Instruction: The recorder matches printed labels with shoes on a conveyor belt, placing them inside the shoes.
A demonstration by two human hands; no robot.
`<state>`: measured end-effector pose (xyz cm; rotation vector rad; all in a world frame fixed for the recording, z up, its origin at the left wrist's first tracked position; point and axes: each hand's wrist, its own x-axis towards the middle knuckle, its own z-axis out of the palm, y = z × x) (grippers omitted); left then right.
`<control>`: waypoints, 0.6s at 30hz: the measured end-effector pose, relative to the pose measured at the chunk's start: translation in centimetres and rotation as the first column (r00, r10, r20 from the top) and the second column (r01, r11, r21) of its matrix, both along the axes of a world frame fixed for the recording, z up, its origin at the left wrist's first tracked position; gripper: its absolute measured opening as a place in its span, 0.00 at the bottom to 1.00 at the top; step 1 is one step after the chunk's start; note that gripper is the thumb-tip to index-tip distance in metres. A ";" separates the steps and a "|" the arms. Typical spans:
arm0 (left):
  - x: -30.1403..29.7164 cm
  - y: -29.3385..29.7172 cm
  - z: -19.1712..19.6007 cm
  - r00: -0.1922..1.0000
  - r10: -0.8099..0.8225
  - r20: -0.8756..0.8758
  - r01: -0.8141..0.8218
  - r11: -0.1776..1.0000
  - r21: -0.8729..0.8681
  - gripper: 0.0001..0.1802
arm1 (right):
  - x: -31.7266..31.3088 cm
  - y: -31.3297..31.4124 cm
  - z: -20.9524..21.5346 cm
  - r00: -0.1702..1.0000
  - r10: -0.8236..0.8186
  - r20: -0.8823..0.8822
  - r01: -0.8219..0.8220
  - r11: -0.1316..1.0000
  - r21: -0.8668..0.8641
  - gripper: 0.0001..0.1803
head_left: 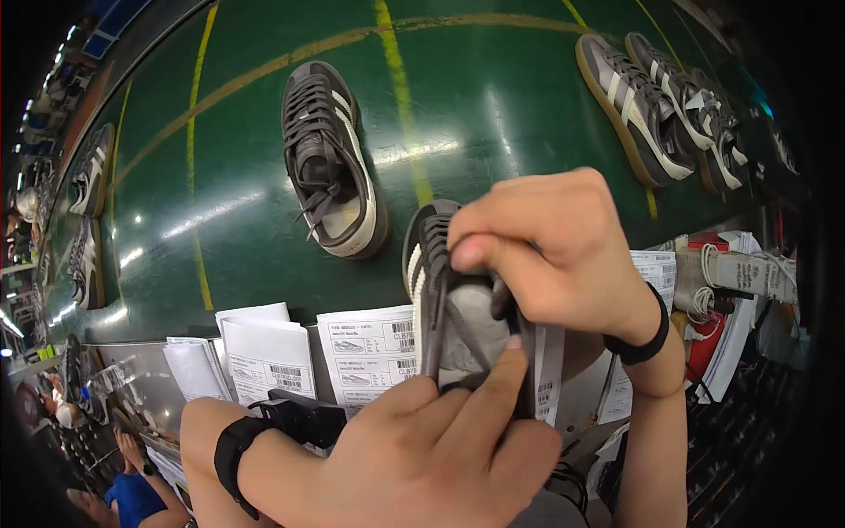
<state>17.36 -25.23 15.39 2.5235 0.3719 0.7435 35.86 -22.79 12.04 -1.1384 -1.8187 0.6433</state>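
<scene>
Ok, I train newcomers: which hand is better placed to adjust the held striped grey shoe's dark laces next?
Likely right hand: it sits beside the dark laces; the left hand is lower, at the shoe's opening.

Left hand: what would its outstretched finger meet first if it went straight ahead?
Probably the right hand, just ahead in the picture, though depth is unclear and the held shoe itself might come first.
</scene>
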 end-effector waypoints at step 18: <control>-3.5 7.3 -2.1 0.930 0.172 -0.325 -0.181 0.984 0.002 0.18 | -4.1 4.4 -1.8 0.952 -0.132 0.275 0.076 0.976 0.205 0.17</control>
